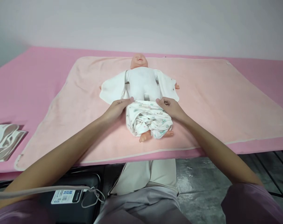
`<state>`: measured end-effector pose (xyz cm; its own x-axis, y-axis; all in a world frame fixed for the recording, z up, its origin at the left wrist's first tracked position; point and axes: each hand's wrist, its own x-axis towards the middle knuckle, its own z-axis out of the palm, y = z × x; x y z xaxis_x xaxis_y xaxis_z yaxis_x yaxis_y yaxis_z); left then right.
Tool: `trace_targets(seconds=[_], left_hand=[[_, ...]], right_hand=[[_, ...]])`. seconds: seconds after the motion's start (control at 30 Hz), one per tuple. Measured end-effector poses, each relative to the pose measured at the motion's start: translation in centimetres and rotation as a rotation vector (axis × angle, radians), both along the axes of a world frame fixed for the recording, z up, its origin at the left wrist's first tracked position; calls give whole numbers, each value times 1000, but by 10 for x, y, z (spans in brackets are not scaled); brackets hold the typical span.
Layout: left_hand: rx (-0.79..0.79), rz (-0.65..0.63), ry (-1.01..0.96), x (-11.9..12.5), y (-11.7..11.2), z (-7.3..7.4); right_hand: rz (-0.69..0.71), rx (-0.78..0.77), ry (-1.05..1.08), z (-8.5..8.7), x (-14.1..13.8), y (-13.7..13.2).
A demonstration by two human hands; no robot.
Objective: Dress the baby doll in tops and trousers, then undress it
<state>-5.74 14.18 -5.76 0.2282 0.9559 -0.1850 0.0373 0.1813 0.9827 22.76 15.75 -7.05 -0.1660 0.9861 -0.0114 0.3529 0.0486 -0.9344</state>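
"Pale wall (141,25) at the back, pink tabletop (45,68) in front of it. Where are the printed baby trousers (141,119)?"

"Bunched over the baby doll's legs, the waistband lying across below its torso, the doll's feet (145,137) poking out at the bottom."

"And the grip?"

"Left hand (119,109) and right hand (171,108) each seem to pinch one end of the waistband, thumbs uppermost. Some fingers are hidden, so I can't tell how firmly."

"How would that cloth handle?"

"Light, soft and limp, I'd judge, probably stretchy at the waist, hardly fragile. Both sides of the waistband look the best hold; the crumpled legs would just give."

"What lies around it?"

"The baby doll (143,81) on its back, a white top (113,87) open about its torso; beneath, a peach blanket (206,96); farther left, folded white cloth (6,143)."
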Motion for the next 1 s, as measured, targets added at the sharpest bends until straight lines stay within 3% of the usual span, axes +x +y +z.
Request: trace_targets(seconds=[0.07, 0.17, 0.23, 0.37, 0.43, 0.53, 0.67, 0.77, 0.87, 0.93, 1.0], left_hand=[[-152, 10, -217, 8, -2, -7], [-179, -35, -346, 16, -4, -10], [-120, -38, -304, 9, 1, -10], [163, 87, -28, -29, 24, -7], [322, 102, 120, -41, 38, -5], [461, 115, 221, -38, 60, -8], [415, 137, 179, -20, 78, -14], [387, 61, 210, -18, 85, -5], [522, -18, 319, -20, 95, 11], [519, 5, 309, -18, 101, 12], [380, 68, 211, -14, 104, 4]], right_hand=[[39, -113, 201, -9, -10, -1], [97, -167, 423, -9, -24, 1], [163, -76, 354, -1, -20, 6], [299, 209, -96, 23, 10, 20], [271, 297, -206, 28, 17, 30], [143, 333, -159, 22, 5, 50], [-3, 238, -40, 10, -20, 76], [103, 226, -133, 20, -26, 88], [241, 339, -281, 36, -27, 96], [211, 339, -267, 37, -29, 101], [119, 252, -188, 26, -32, 104]])
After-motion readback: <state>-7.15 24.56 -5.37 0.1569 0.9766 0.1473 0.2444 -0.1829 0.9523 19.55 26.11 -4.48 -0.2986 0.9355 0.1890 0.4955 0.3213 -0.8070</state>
